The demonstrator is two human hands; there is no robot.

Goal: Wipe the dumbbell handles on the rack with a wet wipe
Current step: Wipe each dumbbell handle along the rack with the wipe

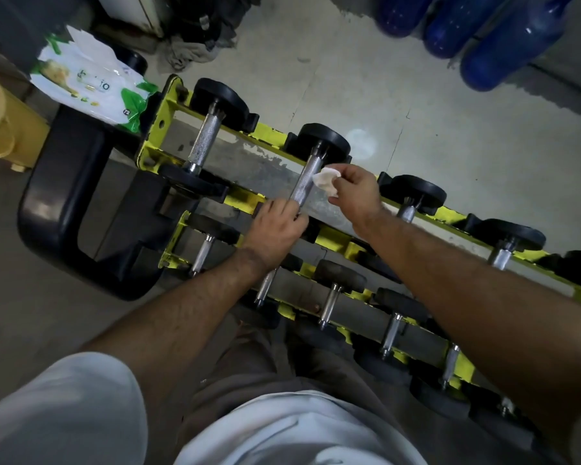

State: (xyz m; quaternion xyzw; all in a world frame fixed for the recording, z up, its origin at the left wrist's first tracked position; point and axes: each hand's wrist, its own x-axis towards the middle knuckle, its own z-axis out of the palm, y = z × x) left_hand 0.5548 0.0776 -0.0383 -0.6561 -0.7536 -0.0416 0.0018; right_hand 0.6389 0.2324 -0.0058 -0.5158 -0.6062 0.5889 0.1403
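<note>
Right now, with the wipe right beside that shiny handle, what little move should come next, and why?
Probably press the wet wipe against the knurled handle and slide it along the bar. The right hand pinches the bunched wipe just at the handle's side, while the left hand rests at the handle's near end, apparently steadying the dumbbell on the yellow rack.

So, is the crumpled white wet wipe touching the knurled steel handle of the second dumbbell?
Touching. In the head view the crumpled white wet wipe, pinched by the right hand, presses against the knurled steel handle with no gap visible.
</note>
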